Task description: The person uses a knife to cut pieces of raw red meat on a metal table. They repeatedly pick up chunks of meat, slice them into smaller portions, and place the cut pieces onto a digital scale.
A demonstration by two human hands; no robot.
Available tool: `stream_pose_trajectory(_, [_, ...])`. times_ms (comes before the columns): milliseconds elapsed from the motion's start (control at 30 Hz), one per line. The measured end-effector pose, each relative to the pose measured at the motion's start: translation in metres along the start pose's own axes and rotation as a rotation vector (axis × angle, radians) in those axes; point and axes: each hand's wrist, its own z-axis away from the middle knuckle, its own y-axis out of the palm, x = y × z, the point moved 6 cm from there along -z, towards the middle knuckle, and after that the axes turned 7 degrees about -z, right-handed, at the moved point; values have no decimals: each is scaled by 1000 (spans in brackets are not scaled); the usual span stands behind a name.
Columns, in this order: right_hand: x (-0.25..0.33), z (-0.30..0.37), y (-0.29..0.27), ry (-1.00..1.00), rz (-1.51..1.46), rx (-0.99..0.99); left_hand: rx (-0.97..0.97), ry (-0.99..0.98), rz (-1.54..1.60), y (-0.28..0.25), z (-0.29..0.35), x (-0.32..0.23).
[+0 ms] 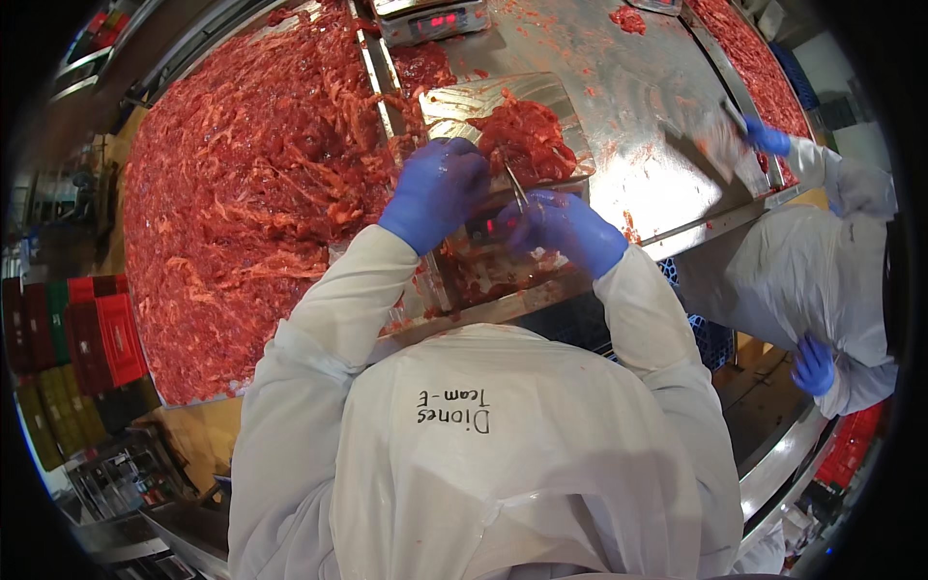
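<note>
My left hand (440,193), in a blue glove, is closed at the left edge of a shiny scale pan (454,104). Its fingertips are turned away, so I cannot make out what they hold. Just right of it, my blue-gloved right hand (568,232) grips slim metal tweezers (516,189), their tips pointing at a heap of red meat trimmings (530,140) on the pan. Below the pan, the scale's red-lit display (488,228) shows between my hands, partly covered by the right one.
A big mass of meat trimmings (251,193) fills the left side behind a metal rail (380,72). Another scale (433,21) stands at the far side of the steel table (628,106). At right, a co-worker's gloved hand (768,137) holds a flat, blurred object. Stacked crates (104,338) stand far left.
</note>
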Motion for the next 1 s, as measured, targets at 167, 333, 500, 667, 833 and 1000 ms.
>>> stream_pose_trajectory(167, [0,26,-1,165,-57,-74,-34,-85,6,-18,9,29])
stream_pose_trajectory(333, [19,-10,4,144,-353,63,21,30,-21,-1,3,5])
stream_pose_trajectory(500, [15,-13,-5,139,-80,-46,6,5,-9,-7,10,31])
stream_pose_trajectory(667, [41,-33,13,129,-206,-54,-35,107,-1,-7,12,16])
stream_pose_trajectory(833, [6,-40,9,127,-264,19,37,-53,97,-24,46,37])
stream_pose_trajectory(1000, [-55,-9,57,359,-180,280,-17,-459,52,-12,104,114])
